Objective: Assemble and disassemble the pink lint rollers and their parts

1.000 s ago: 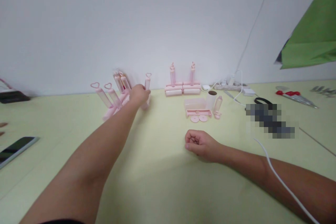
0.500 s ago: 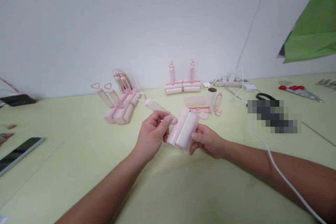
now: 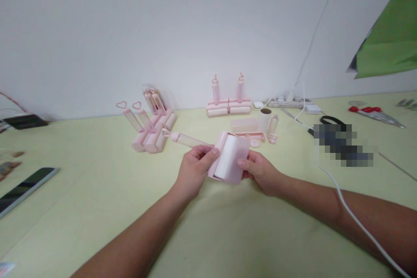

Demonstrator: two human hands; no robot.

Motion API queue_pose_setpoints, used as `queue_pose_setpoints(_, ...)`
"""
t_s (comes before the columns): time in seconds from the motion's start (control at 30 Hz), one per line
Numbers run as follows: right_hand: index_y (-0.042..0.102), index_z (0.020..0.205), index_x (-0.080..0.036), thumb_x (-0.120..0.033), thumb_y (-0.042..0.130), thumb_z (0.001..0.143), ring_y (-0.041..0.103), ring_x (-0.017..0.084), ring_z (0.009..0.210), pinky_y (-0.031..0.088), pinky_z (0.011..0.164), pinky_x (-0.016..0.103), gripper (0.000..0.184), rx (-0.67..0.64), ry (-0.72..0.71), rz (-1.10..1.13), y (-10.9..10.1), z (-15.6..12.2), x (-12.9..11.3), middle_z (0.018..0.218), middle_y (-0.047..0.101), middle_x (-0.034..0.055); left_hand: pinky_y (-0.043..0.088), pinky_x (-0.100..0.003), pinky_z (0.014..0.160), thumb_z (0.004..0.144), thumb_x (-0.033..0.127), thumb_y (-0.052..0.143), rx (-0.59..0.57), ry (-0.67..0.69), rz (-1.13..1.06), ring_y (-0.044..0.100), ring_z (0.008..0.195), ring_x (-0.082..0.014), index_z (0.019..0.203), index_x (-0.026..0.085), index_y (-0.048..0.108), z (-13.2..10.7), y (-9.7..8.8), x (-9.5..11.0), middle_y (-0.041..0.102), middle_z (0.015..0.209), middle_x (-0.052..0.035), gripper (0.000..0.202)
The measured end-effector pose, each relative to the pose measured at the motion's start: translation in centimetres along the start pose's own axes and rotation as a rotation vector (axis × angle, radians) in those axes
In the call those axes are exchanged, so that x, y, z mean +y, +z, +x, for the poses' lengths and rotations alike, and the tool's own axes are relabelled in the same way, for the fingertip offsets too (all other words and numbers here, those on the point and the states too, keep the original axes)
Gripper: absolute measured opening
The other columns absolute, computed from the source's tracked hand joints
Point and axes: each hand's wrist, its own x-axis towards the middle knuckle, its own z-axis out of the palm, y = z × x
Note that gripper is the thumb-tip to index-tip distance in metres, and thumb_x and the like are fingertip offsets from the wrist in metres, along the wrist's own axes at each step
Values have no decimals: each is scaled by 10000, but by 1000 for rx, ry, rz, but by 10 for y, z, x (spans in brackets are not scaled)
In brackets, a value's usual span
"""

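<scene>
Between my hands is a pink lint roller with a white roll (image 3: 226, 156), held tilted above the table. Its clear pink handle (image 3: 189, 140) sticks out to the left and ends in a loop. My left hand (image 3: 194, 169) is closed around the pink body near the base of the handle, thumb on top. My right hand (image 3: 263, 171) pinches the translucent pink cover (image 3: 241, 163) at its right side, thumb in front. The cover stands swung away from the roll, so the white surface shows. Fingers behind the roller are partly hidden.
Several pink lint rollers (image 3: 150, 141) lie at the left; two more (image 3: 240, 106) stand by the wall. Behind my right hand are a loose cover (image 3: 244, 125), a paper tube (image 3: 265, 120) and a small handle (image 3: 273, 126). A phone (image 3: 29, 189) lies left, a white cable (image 3: 345, 208) right.
The cover has swung further open to the right, baring more of the white roll. The handle has tipped down to a flatter angle. Both hands keep their hold.
</scene>
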Motion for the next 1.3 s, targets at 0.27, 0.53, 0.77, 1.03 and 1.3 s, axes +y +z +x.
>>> queue_pose_setpoints(0.27,465,1123,-233,-464,747,764,591,144,644,441,574,250,512,81,-181,-422,-2,17,-35,809,670,-9,494,-208,525,729,341,738,377,192,-399,614,703,-129,937,217,646,33,-43,28,680,938,12,260)
queue_pose_setpoints(0.53,525,1362,-164,-473,603,890,588,268,1070,427,888,355,570,158,-385,-1510,24,110,-71,1238,651,135,489,-180,510,717,335,725,394,238,-435,614,665,-105,955,208,638,28,-43,32,681,929,17,284)
queue_pose_setpoints(0.77,670,1171,-168,-344,683,825,534,380,1148,380,952,491,388,-8,-187,-1837,25,165,-54,1193,672,188,504,-184,535,666,353,777,375,214,-452,590,596,-92,801,171,599,28,-42,24,603,685,62,288)
queue_pose_setpoints(1.03,672,1148,-120,-239,661,797,570,375,1121,389,965,513,370,-50,-150,-1798,26,170,-48,1190,666,235,472,-170,512,705,389,762,304,226,-463,572,561,-91,715,160,575,26,-42,22,556,603,59,295)
queue_pose_setpoints(1.3,622,1076,-150,-309,338,981,659,214,902,530,806,351,339,-80,-308,-859,47,90,-41,990,701,91,471,-208,533,686,430,795,171,142,-356,595,603,-120,897,138,644,18,-33,14,663,746,2,390)
